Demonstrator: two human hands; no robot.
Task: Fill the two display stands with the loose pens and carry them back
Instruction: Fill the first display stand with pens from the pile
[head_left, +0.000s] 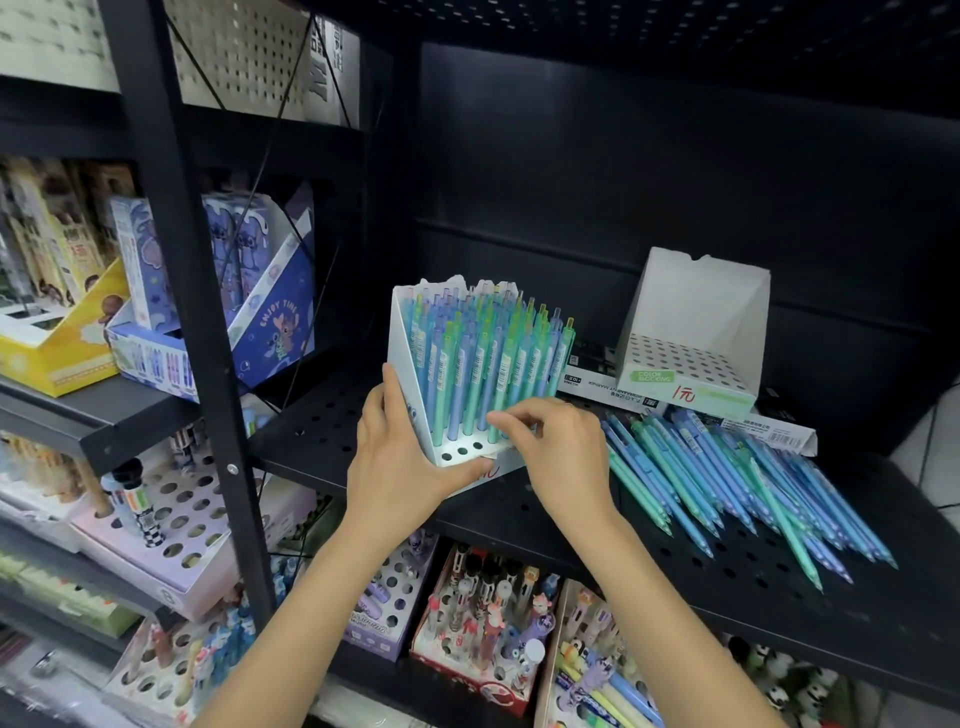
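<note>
Both hands (400, 457) on nearly-full stand (402, 332).

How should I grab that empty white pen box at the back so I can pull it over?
Take the empty white stand by its tall, plain side walls, reaching from the front over the loose pens. The holed tray at its front is low and slanted, so it offers little to hold. I'd guess two hands work best.
</note>
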